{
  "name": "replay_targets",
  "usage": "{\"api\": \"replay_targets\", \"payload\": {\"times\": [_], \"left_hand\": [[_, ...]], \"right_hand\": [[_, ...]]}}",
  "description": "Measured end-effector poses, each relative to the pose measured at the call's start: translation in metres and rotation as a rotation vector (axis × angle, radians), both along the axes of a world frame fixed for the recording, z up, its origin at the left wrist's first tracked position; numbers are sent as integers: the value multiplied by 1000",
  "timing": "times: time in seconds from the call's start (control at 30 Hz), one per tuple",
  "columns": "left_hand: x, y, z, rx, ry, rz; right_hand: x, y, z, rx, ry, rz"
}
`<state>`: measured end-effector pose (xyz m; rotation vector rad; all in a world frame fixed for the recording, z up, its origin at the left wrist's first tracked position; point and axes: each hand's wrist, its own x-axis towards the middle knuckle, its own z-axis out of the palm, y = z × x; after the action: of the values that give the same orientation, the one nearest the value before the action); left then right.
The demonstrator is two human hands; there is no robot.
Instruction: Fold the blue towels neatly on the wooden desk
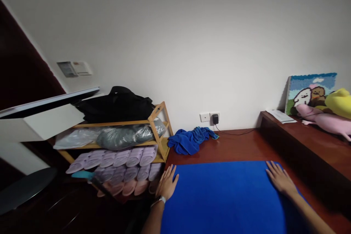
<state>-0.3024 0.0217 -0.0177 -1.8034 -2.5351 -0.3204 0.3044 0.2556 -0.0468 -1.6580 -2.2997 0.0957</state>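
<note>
A flat blue cloth (pixel 225 193) lies spread over a reddish-brown wooden surface (pixel 238 150). At the cloth's far left corner rests my left hand (pixel 167 182), its fingers stretched out along the edge and a watch or bracelet at the wrist. My right hand (pixel 281 179) lies flat on the far right corner, fingers spread. Neither hand grips anything that I can see. Behind the cloth, a crumpled blue cloth (pixel 189 140) is bunched up against the wall. The near edge of the spread cloth is out of view.
To the left stands a wooden rack (pixel 161 128) with several pale slippers (pixel 134 156), plastic-wrapped items and a black bag (pixel 117 106). A black plug (pixel 215 119) sits in the wall socket. On the raised right ledge are papers (pixel 281 116), a dog picture (pixel 309 91) and a pink plush toy (pixel 326 119).
</note>
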Motion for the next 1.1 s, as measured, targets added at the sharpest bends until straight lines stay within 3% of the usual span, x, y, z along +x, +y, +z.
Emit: {"api": "replay_targets", "payload": {"times": [0.07,0.13,0.27,0.37,0.5,0.67,0.73,0.8,0.87,0.93,1.0,1.1], "left_hand": [[-1,1,-3,-3,0,1],[-3,2,-6,-9,-2,0],[-9,6,-4,-72,-61,0],[-12,7,6,-99,-104,7],[1,-6,17,-41,-82,16],[54,-54,-1,92,53,-214],[73,-74,-10,79,59,-266],[86,-88,-13,40,41,-258],[91,-94,-9,1,16,-230],[93,-96,-2,-24,-4,-206],[93,-95,4,-24,-13,-196],[92,-95,7,-12,-23,-204]], "right_hand": [[37,14,-9,-61,66,-66],[51,20,-15,-106,118,-85],[22,2,-4,-100,95,-108],[-34,-34,16,-81,56,-58],[-141,-105,37,-64,76,130],[-279,-202,58,-145,139,446],[-315,-228,64,-205,150,532],[-333,-241,67,-254,137,558],[-332,-243,67,-283,111,553],[-311,-234,65,-286,87,518],[-272,-218,58,-271,73,444],[-183,-184,37,-199,58,286]]}}
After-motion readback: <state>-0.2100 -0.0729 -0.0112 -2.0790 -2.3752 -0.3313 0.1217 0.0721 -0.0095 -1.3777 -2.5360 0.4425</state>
